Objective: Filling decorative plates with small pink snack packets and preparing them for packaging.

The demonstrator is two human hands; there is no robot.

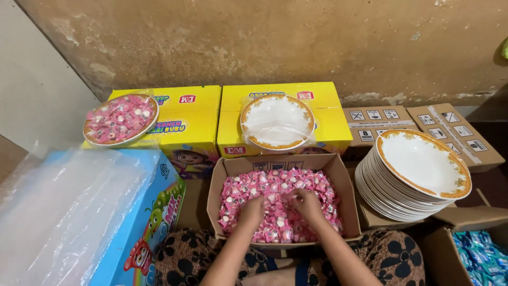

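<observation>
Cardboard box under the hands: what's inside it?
The cardboard box holds pink wrapped candies. Both hands, left and right, dig in; the bottom is covered.

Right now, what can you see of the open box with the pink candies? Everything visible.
The box is plain brown cardboard, open at the top with flaps folded outward, sitting upright on the floor just ahead of the person's lap. It is nearly full of small pink wrapped candies. The left hand and right hand are both in the candies. Yellow cartons stand behind it, and a plate stack to its right.
</observation>
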